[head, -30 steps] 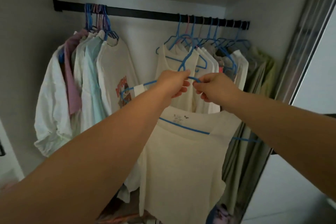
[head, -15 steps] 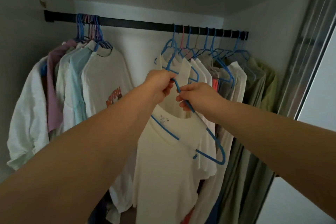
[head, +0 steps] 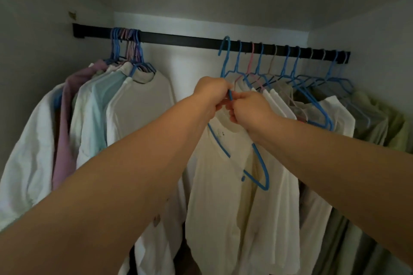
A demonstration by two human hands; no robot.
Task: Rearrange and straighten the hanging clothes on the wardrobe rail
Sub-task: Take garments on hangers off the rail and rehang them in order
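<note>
Two hands meet at the middle of the view, both curled round the neck of one blue hanger [head: 260, 164]: the left hand [head: 210, 91] grips it from the 9 o'clock side, the right hand [head: 248, 107] pinches it from 3 o'clock, fingertips almost touching. That hanger carries a cream T-shirt [head: 219, 185], which droops toward 6 o'clock below the hands, its collar slipped so one blue shoulder arm pokes out bare toward 5 o'clock. Its hook rises toward 12 o'clock to the black wardrobe rail [head: 178, 39]; whether the hook is seated over the rail I cannot tell. Toward 3 o'clock of the hands a row of hangers, blue with a pink one and pale ones, sits spread along the rail with white, grey and green garments [head: 335, 114] packed close. Toward 9 o'clock, across a bare stretch of rail, a tight bunch of hangers holds white, pale blue and mauve shirts [head: 93, 118], the nearest a white shirt [head: 143, 105] facing the gap. Grey wardrobe walls [head: 33, 29] close both sides.
</note>
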